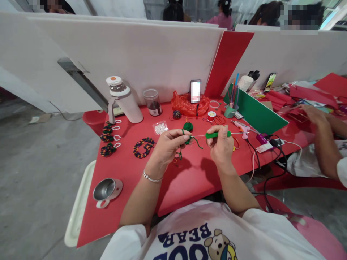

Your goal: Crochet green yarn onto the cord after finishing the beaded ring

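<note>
My left hand (170, 145) pinches a strand of green yarn (199, 144) between thumb and fingers, above the red table. My right hand (220, 148) is wrapped around the green handle of a crochet hook (212, 135). The hook's thin metal shaft points left, its tip meeting the yarn at my left fingertips; a metal end also sticks out to the right of the handle. Just behind my left fingers sits a ball of green yarn (188, 126). A short green piece (180, 155) dangles below that hand. Exactly how the yarn lies on the tip is too small to see.
Left: a braided multicoloured loop (139, 153), a bead packet (161, 128), a thermos (131, 108), a jar (155, 108) and a steel-lined cup (115, 191). Right: a thread spool (211, 116), a glue gun (243, 129), a green board (260, 112), cables, and another person's hand (314, 116).
</note>
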A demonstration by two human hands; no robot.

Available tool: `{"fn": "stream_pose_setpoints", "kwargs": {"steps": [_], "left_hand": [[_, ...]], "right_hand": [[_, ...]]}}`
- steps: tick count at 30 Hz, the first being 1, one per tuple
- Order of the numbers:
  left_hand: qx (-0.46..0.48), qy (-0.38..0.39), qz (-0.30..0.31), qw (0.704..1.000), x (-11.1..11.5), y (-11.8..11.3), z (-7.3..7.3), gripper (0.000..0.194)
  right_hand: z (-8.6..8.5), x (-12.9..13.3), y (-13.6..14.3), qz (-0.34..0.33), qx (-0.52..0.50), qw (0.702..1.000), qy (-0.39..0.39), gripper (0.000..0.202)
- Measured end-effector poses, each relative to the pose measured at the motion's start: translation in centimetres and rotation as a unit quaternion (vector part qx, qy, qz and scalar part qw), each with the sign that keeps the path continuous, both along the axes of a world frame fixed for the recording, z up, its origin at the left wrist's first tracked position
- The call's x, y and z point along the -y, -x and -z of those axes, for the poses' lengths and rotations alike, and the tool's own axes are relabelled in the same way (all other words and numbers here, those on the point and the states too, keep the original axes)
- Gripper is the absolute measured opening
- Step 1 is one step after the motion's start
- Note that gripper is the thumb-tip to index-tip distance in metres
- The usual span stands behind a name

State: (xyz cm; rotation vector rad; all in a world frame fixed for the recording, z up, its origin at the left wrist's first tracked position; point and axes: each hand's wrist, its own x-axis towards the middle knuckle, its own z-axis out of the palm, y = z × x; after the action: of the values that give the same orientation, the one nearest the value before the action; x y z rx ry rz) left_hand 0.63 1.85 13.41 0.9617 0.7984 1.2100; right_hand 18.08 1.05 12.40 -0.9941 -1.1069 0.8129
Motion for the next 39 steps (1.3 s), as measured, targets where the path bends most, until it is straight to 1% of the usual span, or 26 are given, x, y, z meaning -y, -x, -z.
{"fn": "stream_pose_setpoints", "kwargs": {"steps": [7, 13, 15, 17, 20, 22, 25, 29, 34, 36, 39], "left_hand": [[-0.012, -0.006, 0.006, 1.000, 0.1, 0.0, -0.1, 0.028], [-0.005, -0.009, -0.003, 1.000, -0.1, 0.3, 0.4, 0.031], [-0.002, -0.017, -0.012, 1.000, -0.2, 0.3, 0.6, 0.031], [-0.001, -0.025, -0.021, 0.999, -0.2, 0.1, 0.7, 0.030], [0.001, -0.031, -0.023, 0.999, -0.2, -0.2, 0.7, 0.038], [0.002, -0.036, -0.022, 0.999, -0.1, -0.4, 0.6, 0.042], [-0.004, -0.050, -0.032, 0.998, -0.1, -0.4, 0.6, 0.042], [-0.018, -0.069, -0.054, 0.996, 0.0, -0.4, 0.6, 0.042], [-0.044, -0.086, -0.061, 0.993, 0.2, -0.1, 0.4, 0.045], [-0.050, -0.087, -0.048, 0.994, 0.2, 0.0, 0.3, 0.047], [-0.064, -0.097, -0.018, 0.993, 0.3, 0.3, 0.2, 0.051]], "right_hand": [[0.0, 0.2, 0.1, -0.017, -0.016, 1.000, 0.019, 0.060], [0.4, 0.0, 0.4, -0.048, -0.056, 0.997, 0.035, 0.055], [0.5, 0.2, 0.5, -0.063, -0.077, 0.994, 0.049, 0.051], [0.5, 0.5, 0.7, -0.097, -0.096, 0.989, 0.062, 0.046], [0.6, 0.8, 1.0, -0.137, -0.130, 0.979, 0.071, 0.038], [0.6, 0.8, 1.2, -0.137, -0.159, 0.976, 0.066, 0.034], [0.6, 0.7, 1.3, -0.134, -0.180, 0.973, 0.056, 0.031], [0.7, 0.6, 1.1, -0.142, -0.155, 0.976, 0.057, 0.035], [1.7, 0.3, 0.4, -0.139, -0.109, 0.983, 0.048, 0.043], [2.1, 0.3, -0.2, -0.148, -0.076, 0.986, 0.033, 0.040], [1.9, 0.4, -1.1, -0.161, 0.043, 0.986, -0.027, 0.025]]}}
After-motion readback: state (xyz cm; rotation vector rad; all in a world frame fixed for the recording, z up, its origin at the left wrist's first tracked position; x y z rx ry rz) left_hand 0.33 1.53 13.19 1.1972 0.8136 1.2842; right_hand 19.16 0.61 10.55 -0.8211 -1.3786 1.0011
